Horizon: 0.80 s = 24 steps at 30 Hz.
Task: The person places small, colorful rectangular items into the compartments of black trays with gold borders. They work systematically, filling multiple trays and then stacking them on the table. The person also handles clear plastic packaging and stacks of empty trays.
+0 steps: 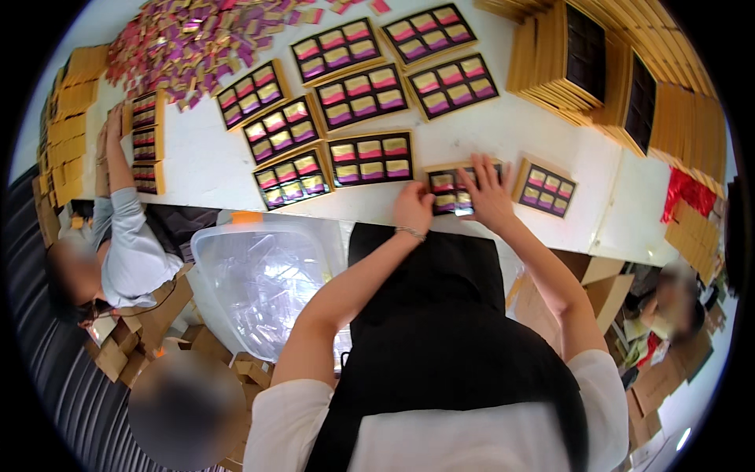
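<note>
In front of me at the table's near edge lies a shallow gold-edged box (pixel 443 180) with a black tray, filled with small pink, gold and purple packets. My left hand (pixel 413 208) has its fingers curled in against the box's near left corner. Spread flat over the right part of the same box, the fingers of my right hand (pixel 489 197) hide some of its packets. Just right of that hand sits another filled box (pixel 544 189), and on the left a further filled box (pixel 370 158) stands close to my left hand.
More filled boxes (pixel 361 97) lie beyond, near a loose heap of packets (pixel 197 39). Stacks of boxes (pixel 543 67) rise at the far right. Below the table edge is a clear plastic tub (pixel 208 267). A co-worker (pixel 138 252) reaches onto the table at left; another person (pixel 668 303) is at right.
</note>
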Available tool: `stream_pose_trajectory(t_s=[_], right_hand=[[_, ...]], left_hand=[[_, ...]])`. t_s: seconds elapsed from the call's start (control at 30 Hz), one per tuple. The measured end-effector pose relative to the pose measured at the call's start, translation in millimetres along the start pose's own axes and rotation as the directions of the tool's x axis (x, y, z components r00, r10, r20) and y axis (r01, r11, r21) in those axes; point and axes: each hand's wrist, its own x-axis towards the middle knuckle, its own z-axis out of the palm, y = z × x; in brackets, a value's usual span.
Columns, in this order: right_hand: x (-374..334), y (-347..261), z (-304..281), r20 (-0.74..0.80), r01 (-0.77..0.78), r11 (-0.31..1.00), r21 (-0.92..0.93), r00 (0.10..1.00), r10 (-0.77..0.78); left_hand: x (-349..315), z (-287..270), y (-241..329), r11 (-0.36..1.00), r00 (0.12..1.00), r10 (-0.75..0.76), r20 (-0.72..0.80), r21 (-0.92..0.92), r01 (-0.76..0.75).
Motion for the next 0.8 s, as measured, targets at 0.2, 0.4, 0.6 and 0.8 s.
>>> stream_pose_trajectory(t_s=[0.2,0.4,0.6,0.8], right_hand=[[-37,54,5,-0.003,-0.147,0.988,-0.044,0.989,0.147],[-73,124,5,-0.025,-0.268,0.962,-0.041,0.963,0.267],[-60,122,-36,0.039,-0.181,0.983,-0.015,0.983,0.181],[48,39,-79,-0.366,0.041,0.912,0.407,0.923,0.122]], left_hand=[[55,-53,79,0.994,0.986,0.095,0.14,-0.064,-0.086],[300,-251,60,0.94,0.689,0.25,-0.68,0.342,-0.004],[430,-322,-11,0.722,0.756,-0.011,-0.654,0.518,0.459],[421,-323,14,0.85,0.876,-0.285,-0.389,-0.525,0.044]])
